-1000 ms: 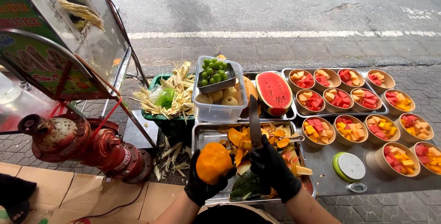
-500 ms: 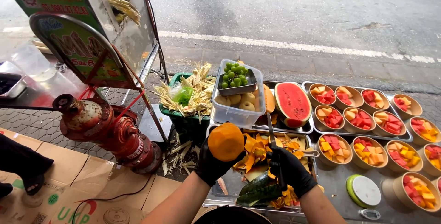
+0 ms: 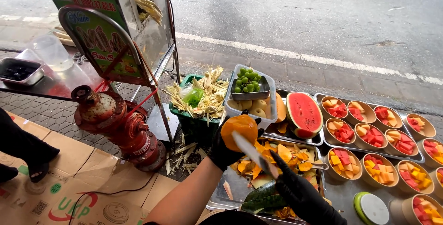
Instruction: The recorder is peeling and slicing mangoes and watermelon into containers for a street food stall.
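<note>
We are gripping a peeled orange fruit [image 3: 238,131] in our gloved left hand [image 3: 227,150], holding it above the metal tray [image 3: 217,199] of peelings. Our gloved right hand [image 3: 302,195] is clasping a knife [image 3: 253,153], its blade touching the fruit's lower side.

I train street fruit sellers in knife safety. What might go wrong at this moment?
1. The knife blade lies against the peeled orange fruit, which the left hand holds up in the air; a slip might cut the gloved palm.
2. The fruit looks wet and has no support, so it may drop into the peel-filled metal tray.
3. The right hand works beside open cups of cut fruit; scraps may fall in.
</note>
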